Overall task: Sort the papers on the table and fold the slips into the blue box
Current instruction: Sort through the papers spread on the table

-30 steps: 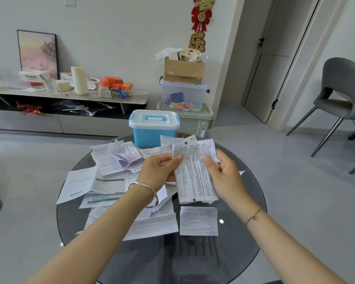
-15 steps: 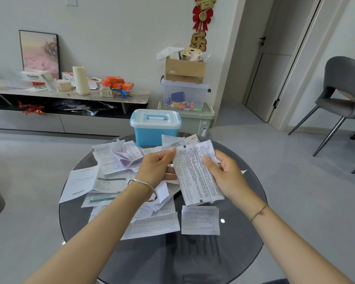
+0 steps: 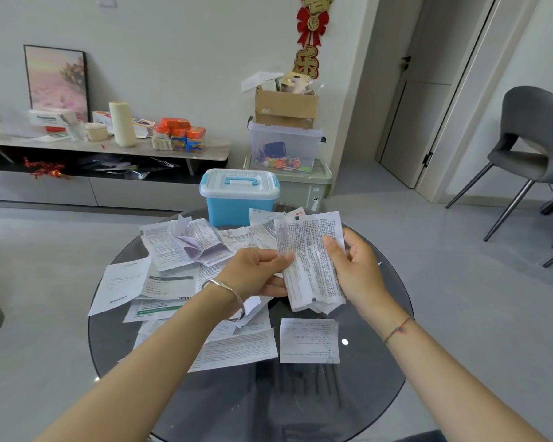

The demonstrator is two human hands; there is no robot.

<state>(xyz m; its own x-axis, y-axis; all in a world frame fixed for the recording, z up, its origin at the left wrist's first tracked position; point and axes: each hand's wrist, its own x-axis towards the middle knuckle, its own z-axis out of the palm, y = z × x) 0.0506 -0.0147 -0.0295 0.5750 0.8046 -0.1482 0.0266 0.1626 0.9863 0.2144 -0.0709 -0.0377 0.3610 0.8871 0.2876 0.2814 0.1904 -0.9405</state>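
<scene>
Two pinches on slip [image 3: 310, 260]: left hand [image 3: 256, 272], right hand [image 3: 355, 266]; slip now bowed lengthwise, flatter before.

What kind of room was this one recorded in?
Most likely a home living or dining room: a low media console along the wall, a red festive wall ornament, and a grey dining chair near the round glass table.

Grey chair [image 3: 535, 129] sitting at right edge, low shelf [image 3: 87, 145] running along white wall [image 3: 179, 52] upper left, door [image 3: 428, 122] upper right.
</scene>
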